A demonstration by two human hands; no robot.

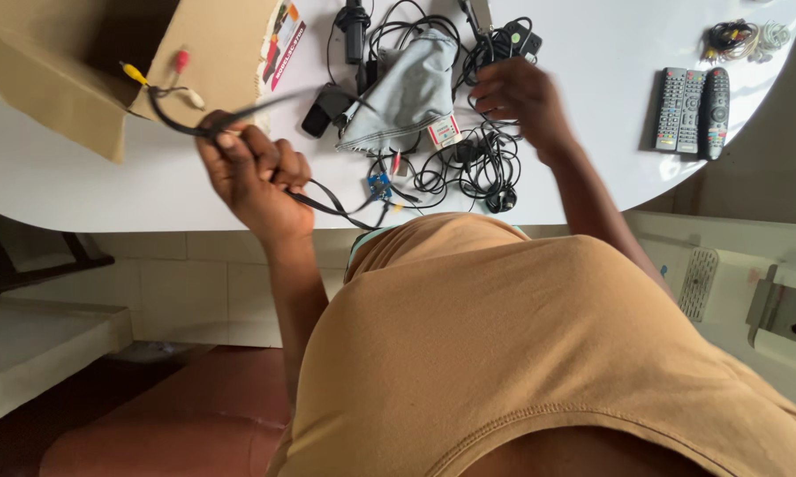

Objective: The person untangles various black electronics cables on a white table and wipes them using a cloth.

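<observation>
Tan shirt (521,353) fills the lower frame. Sorting step: left hand (255,177) grips a black cable (239,113) left of centre; right hand (521,97), blurred, closes on the tangled cords (477,163) on the tabletop (592,132); freeing one probably calls for gentle pulling.

the table (80,190) holds everything. the box (71,62) sits at its ten o'clock side. the left hand (252,172) is just at five o'clock from the box, closed around a cable (181,124) whose plugs (155,71) hang in front of the box. the cloth pouch (407,93) lies at three o'clock from that hand. the right hand (521,97) is just at three o'clock of the pouch, on the pile of wires (468,168). two remotes (694,110) lie side by side well off at three o'clock.
</observation>
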